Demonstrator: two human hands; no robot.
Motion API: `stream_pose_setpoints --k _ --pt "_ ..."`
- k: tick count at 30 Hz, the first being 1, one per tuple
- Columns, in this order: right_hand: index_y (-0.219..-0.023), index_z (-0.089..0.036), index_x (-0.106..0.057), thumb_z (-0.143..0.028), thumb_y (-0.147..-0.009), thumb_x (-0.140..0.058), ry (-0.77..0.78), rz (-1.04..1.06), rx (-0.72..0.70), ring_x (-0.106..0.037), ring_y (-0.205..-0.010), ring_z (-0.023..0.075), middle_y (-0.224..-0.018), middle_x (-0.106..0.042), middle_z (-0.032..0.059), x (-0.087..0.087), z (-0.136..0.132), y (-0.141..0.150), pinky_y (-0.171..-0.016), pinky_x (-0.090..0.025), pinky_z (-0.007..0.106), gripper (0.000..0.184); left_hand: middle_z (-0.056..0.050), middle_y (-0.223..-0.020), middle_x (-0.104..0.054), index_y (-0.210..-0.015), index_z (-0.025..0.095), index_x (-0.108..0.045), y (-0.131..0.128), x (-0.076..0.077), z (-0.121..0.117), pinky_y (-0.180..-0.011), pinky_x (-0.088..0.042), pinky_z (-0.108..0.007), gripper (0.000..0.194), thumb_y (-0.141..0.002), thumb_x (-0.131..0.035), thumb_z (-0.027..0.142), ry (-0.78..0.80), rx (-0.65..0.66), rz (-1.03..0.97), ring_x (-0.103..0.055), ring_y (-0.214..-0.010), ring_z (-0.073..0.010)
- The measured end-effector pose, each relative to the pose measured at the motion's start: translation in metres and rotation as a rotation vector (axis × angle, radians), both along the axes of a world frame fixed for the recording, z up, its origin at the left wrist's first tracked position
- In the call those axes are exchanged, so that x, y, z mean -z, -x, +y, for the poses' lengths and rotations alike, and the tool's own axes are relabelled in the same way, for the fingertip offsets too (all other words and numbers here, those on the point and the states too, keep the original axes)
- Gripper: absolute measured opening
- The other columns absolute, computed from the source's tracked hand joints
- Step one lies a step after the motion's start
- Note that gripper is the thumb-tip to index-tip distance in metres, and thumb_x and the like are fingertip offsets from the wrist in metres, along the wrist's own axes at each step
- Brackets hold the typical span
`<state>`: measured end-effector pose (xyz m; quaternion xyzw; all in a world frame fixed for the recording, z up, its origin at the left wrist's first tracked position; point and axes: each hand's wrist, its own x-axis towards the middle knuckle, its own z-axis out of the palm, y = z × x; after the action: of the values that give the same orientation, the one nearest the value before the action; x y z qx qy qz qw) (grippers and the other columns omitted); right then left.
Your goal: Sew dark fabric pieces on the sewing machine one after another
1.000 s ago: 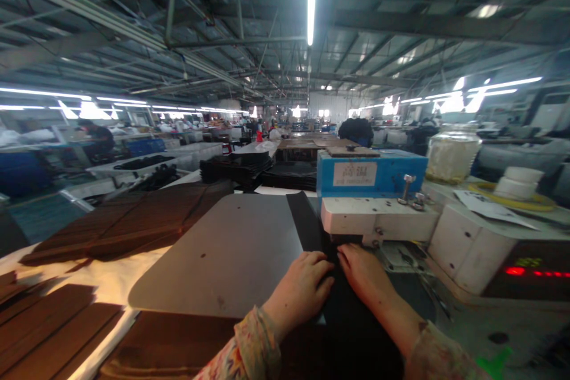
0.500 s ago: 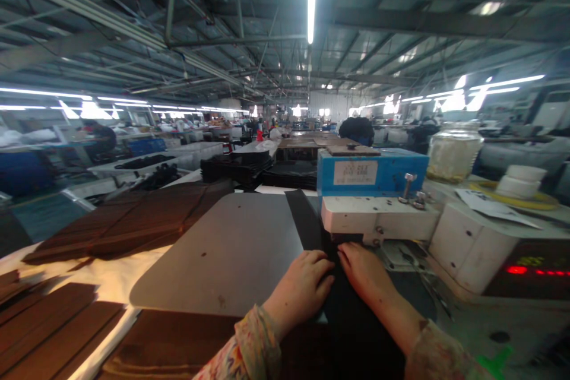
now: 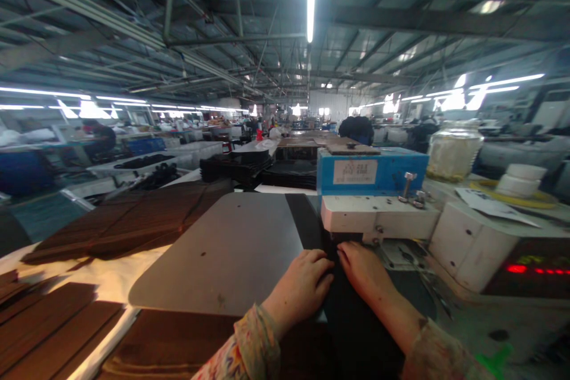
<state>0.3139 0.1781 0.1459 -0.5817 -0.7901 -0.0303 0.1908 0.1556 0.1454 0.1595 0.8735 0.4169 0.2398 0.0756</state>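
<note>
A long dark strip of material point(image 3: 307, 222) runs over the grey metal table plate point(image 3: 231, 249) and under the white head of the machine point(image 3: 378, 217). My left hand point(image 3: 303, 285) lies on the strip's left side with fingers curled and pressed down. My right hand point(image 3: 367, 273) presses the strip's right side, fingertips just before the machine head. Both hands touch at the fingertips. Floral sleeves cover my wrists.
Stacks of brown pieces lie at left point(image 3: 124, 219) and near the front edge point(image 3: 48, 326). A blue box point(image 3: 371, 172) sits on the machine; a control unit with red digits point(image 3: 529, 267) is at right. A jar point(image 3: 454, 154) and tape roll point(image 3: 521, 181) stand behind. Other workers sit far off.
The dark strip has crept slightly away from me under the machine head. Both hands stay in nearly the same place.
</note>
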Motion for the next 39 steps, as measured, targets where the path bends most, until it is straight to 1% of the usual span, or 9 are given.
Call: stream_pose_setpoints --k 16,23,31,34,39 --pt "-0.093 -0.014 -0.059 -0.015 -0.085 -0.035 0.035 -0.004 0.012 -0.058 -0.085 0.0179 -0.091 -0.063 0.0087 -0.003 -0.001 0.0 -0.073 -0.04 0.026 0.026 -0.005 -0.107 -0.055 -0.104 0.019 -0.056 0.0 -0.003 0.0 -0.091 -0.04 -0.031 0.024 -0.084 -0.044 0.023 0.006 0.006 0.006 -0.048 -0.099 -0.0172" --pt "-0.09 -0.015 -0.059 -0.015 -0.086 -0.034 0.012 -0.009 0.008 -0.058 -0.085 0.0176 -0.09 -0.063 0.0081 -0.001 0.0 0.0 -0.072 -0.039 0.025 0.026 -0.007 -0.11 -0.054 -0.104 0.017 -0.058 0.0 -0.004 0.001 -0.093 -0.039 -0.032 0.028 -0.08 -0.05 0.029 0.036 -0.004 0.003 -0.048 -0.102 -0.0191" --pt "-0.087 -0.015 -0.059 -0.016 -0.087 -0.033 0.008 -0.016 0.005 -0.058 -0.083 0.0177 -0.089 -0.063 0.0084 -0.002 -0.001 0.0 -0.07 -0.039 0.026 0.026 -0.007 -0.11 -0.056 -0.102 0.017 -0.059 -0.002 -0.008 0.01 -0.093 -0.04 -0.03 0.03 -0.077 -0.043 0.013 0.022 -0.026 0.057 -0.05 -0.102 -0.0182" --pt "-0.087 -0.014 -0.059 -0.015 -0.087 -0.033 0.021 -0.011 0.014 -0.058 -0.083 0.0179 -0.088 -0.063 0.0089 -0.003 -0.001 0.001 -0.069 -0.039 0.026 0.026 -0.007 -0.111 -0.056 -0.101 0.017 -0.059 -0.001 -0.007 0.015 -0.093 -0.04 -0.03 0.032 -0.076 -0.041 0.011 0.017 -0.04 0.079 -0.051 -0.103 -0.0182" --pt "-0.086 -0.016 -0.058 -0.016 -0.086 -0.035 0.013 -0.002 0.028 -0.059 -0.081 0.0171 -0.088 -0.063 0.0073 -0.004 -0.001 0.002 -0.067 -0.039 0.026 0.023 -0.007 -0.11 -0.057 -0.099 0.016 -0.059 0.0 -0.005 0.023 -0.093 -0.041 -0.031 0.031 -0.076 -0.039 0.008 -0.008 -0.073 0.113 -0.051 -0.104 -0.0183"
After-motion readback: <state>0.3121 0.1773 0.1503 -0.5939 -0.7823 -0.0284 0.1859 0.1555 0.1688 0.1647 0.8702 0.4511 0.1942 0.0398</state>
